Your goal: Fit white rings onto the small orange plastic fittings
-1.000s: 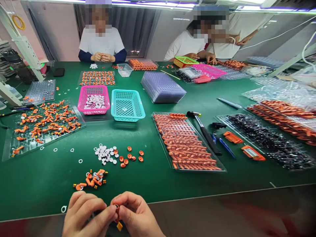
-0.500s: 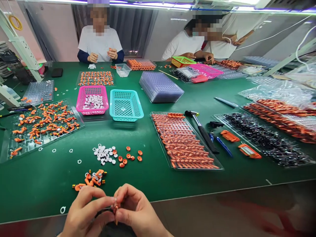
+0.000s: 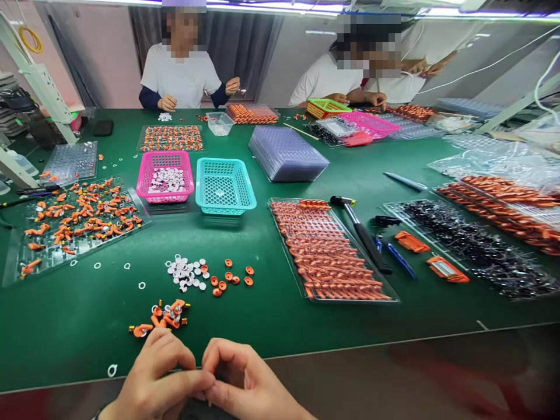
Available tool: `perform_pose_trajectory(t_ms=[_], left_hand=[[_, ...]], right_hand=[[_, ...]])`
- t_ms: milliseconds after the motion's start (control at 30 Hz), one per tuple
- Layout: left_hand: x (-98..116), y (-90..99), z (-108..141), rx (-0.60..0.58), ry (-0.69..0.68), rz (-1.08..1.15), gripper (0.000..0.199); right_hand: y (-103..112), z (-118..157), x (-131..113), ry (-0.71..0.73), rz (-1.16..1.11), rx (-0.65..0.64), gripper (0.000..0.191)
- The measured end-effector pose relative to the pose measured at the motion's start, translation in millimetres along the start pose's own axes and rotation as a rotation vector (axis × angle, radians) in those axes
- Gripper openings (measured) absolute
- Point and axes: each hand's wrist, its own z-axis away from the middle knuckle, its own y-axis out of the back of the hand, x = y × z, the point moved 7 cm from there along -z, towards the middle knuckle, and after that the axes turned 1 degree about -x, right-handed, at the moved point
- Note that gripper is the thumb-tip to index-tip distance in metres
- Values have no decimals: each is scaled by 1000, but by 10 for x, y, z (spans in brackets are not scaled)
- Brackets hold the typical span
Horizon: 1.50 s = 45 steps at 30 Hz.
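At the table's near edge, my left hand [image 3: 160,376] and my right hand [image 3: 247,376] meet with their fingertips pinched together. Between them is a small orange part, now almost wholly covered by the fingers. Just beyond my left hand lies a little heap of orange pieces with gold ends [image 3: 168,317]. Farther out are a pile of white discs [image 3: 186,273] and several loose orange caps [image 3: 228,279]. One white ring [image 3: 112,370] rests left of my left hand.
A pink basket [image 3: 165,197] with white pieces and a turquoise basket [image 3: 225,209] stand mid-table. Trays of orange parts lie at left [image 3: 85,219] and right [image 3: 332,251]. A hammer [image 3: 365,239] is beside the right tray. Co-workers [image 3: 181,76] sit across.
My fingers have closed further over the small orange part, which showed between the fingertips before. Across the table, a co-worker's hand has moved out to the right and the head has turned.
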Motion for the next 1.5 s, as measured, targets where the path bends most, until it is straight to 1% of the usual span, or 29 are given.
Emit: perform_pose_trajectory(t_ms=[67, 133, 267, 333, 433, 533, 633, 700, 767, 833, 900, 1000, 1100, 1267, 1367, 1500], left_hand=[[6, -4, -7, 13, -26, 20, 20], [-12, -3, -9, 26, -1, 39, 19], [-109, 26, -7, 20, 170, 88, 27], [-169, 50, -7, 10, 253, 149, 24], [-264, 79, -5, 16, 344, 252, 18], [-338, 79, 1, 28, 401, 301, 15], [-377, 55, 24, 43, 448, 353, 15], [-440, 37, 82, 92, 562, 429, 16], [-527, -32, 180, 129, 756, 575, 19], [-573, -150, 270, 122, 932, 756, 27], [-576, -258, 315, 101, 1032, 899, 35], [-574, -345, 324, 93, 1069, 1003, 34], [-582, -369, 318, 111, 1062, 1039, 29], [-553, -301, 284, 149, 1009, 1001, 27], [-533, -262, 279, 162, 1010, 966, 24], [-514, -236, 278, 175, 1013, 929, 21]], right_hand=[[-27, -10, 32, 6, -58, 8, 44], [-40, -29, 67, 9, -120, 13, 43], [-35, -63, 22, 24, -153, -29, 37], [-31, -65, -54, 23, -143, -84, 35], [-7, -57, -133, 7, -132, -143, 37], [31, -69, -105, -5, -130, -121, 31], [52, -100, -11, -15, -207, -64, 28], [67, -120, 45, -16, -271, -20, 27], [80, -134, 79, -9, -321, 16, 27], [85, -140, 84, 17, -354, 37, 26], [83, -141, 76, 51, -376, 50, 26], [76, -139, 92, 58, -382, 73, 26], [78, -131, 114, 50, -376, 94, 25], [60, -114, 124, 72, -406, 86, 25], [39, -107, 150, 69, -451, 87, 28], [46, -98, 156, 90, -472, 109, 28]])
